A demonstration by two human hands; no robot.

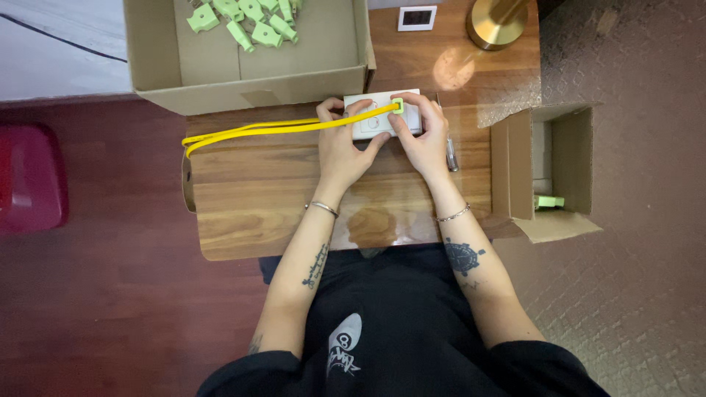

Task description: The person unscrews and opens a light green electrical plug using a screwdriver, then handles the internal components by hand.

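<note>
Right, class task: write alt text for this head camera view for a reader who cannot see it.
Both hands, left hand and right hand, press a green plug on a yellow cable onto a white socket block on a wooden table. A cardboard box of green parts sits behind.

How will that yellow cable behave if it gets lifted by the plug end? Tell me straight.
The yellow cable would probably sag and trail: it lies in a long doubled loop across the wooden table, which suggests it is flexible. It looks thin, so likely light. Its green plug, pinched by the right hand against the white socket block, seems rigid and easier to grip.
</note>
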